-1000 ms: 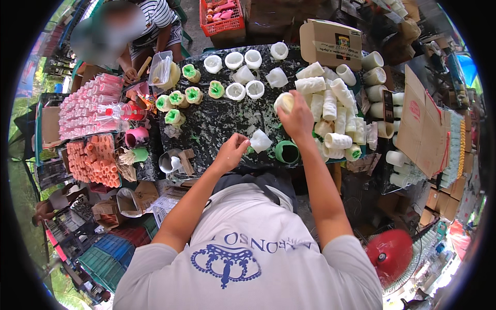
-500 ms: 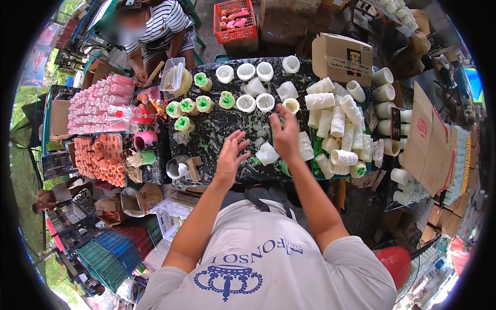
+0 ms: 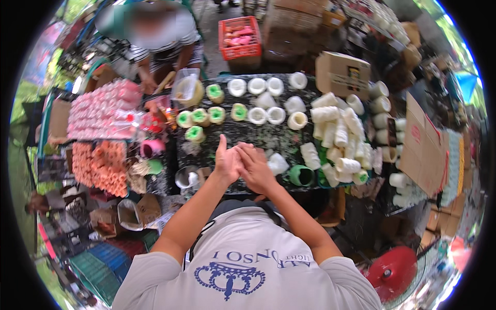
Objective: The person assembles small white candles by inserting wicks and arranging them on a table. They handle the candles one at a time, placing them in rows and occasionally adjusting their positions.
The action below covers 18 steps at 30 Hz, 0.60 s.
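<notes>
My left hand [image 3: 225, 161] and my right hand [image 3: 257, 169] are pressed together over the front of the dark table [image 3: 243, 137]. The left palm is flat with fingers pointing up, and the right fingers lie across it. I see nothing held in either hand. A white cup [image 3: 278, 164] lies on its side just right of my hands, next to a green cup [image 3: 301, 175]. Farther back stand rows of round white cups [image 3: 257, 114], a cream one [image 3: 298, 120] and green-topped ones [image 3: 200, 117].
Stacked white cups [image 3: 336, 132] pile up at the right, by cardboard boxes [image 3: 343, 73]. Pink [image 3: 103, 109] and orange [image 3: 98, 166] stacks fill the left. Another person [image 3: 155, 39] works at the far left corner. A red crate [image 3: 239, 37] sits behind, a red fan [image 3: 395, 271] at lower right.
My right hand set the cream cup down in the back row and drew back. My left hand slid right, and the two hands now meet palm to palm.
</notes>
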Tool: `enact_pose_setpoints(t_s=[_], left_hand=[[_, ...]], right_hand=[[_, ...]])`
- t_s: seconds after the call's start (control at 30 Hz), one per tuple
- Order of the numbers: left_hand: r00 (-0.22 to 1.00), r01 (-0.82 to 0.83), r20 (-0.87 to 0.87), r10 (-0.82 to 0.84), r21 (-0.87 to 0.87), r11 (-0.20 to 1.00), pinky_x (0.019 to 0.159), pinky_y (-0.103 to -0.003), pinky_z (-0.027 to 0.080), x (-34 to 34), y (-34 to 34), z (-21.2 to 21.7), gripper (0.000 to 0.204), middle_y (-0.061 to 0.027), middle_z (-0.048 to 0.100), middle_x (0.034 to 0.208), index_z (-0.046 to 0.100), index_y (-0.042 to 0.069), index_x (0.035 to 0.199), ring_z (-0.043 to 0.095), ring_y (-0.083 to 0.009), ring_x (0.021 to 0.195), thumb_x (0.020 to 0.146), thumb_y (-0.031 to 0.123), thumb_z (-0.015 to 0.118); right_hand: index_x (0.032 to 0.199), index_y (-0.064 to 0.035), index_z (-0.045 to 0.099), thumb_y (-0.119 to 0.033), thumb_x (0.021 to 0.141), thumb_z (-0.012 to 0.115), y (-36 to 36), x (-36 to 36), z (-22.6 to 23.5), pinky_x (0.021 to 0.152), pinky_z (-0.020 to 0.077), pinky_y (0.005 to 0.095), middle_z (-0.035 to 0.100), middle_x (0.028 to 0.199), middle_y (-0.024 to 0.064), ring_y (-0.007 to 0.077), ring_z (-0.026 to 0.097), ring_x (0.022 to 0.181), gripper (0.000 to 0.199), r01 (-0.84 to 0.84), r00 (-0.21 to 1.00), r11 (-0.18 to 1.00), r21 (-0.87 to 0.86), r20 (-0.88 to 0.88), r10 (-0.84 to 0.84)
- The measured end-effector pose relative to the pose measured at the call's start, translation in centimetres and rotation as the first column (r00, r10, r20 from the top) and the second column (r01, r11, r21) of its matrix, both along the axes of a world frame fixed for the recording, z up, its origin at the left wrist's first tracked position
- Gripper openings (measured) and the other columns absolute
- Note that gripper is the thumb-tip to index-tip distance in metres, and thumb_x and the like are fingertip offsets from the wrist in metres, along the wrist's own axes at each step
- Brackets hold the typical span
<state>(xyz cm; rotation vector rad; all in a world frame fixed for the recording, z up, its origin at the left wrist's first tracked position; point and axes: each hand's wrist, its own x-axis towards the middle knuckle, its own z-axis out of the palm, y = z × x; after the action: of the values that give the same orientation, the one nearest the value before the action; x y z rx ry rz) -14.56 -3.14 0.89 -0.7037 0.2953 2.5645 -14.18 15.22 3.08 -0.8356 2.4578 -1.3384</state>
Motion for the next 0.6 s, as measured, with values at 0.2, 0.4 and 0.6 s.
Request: enact_pose_setpoints(t_s=[0.2,0.4,0.6], left_hand=[[0.993,0.058,-0.012,-0.116,-0.812,0.581,0.11,-0.056,0.053,3.1,-7.3,5.7,0.046,-0.0116,0.065,0.151,0.059,0.007,0.145,0.067,-0.0307,0.135,0.117,0.043,0.053],[0.673,-0.302,0.244,-0.698,-0.771,-0.561,0.11,-0.052,0.049,7.8,-13.2,2.8,0.036,-0.0103,0.069,0.131,0.069,0.006,0.129,0.066,-0.032,0.122,0.101,0.028,0.074],[0.55,-0.466,0.29,-0.783,-0.672,-0.575,0.123,-0.063,0.037,9.0,-13.4,-0.2,0.04,-0.0114,0.066,0.135,0.069,0.007,0.129,0.056,-0.034,0.136,0.096,0.028,0.078]], right_hand=[[0.141,-0.0056,0.068,-0.029,0.103,0.072,5.6,6.5,-1.2,0.11,0.0527,0.0511,0.068,0.143,0.0192,0.0421,0.066,0.129,0.045,0.104,0.979,0.968,0.227,0.147,-0.14],[0.135,-0.0031,0.071,-0.027,0.103,0.073,8.6,11.8,-0.6,0.102,0.0577,0.0446,0.073,0.13,0.0175,0.0377,0.072,0.119,0.04,0.23,0.901,0.849,0.475,0.225,-0.37],[0.135,-0.0045,0.071,-0.029,0.102,0.074,6.9,14.3,0.6,0.102,0.0578,0.0469,0.075,0.128,0.0178,0.0389,0.072,0.119,0.041,0.271,0.883,0.806,0.526,0.197,-0.426]])
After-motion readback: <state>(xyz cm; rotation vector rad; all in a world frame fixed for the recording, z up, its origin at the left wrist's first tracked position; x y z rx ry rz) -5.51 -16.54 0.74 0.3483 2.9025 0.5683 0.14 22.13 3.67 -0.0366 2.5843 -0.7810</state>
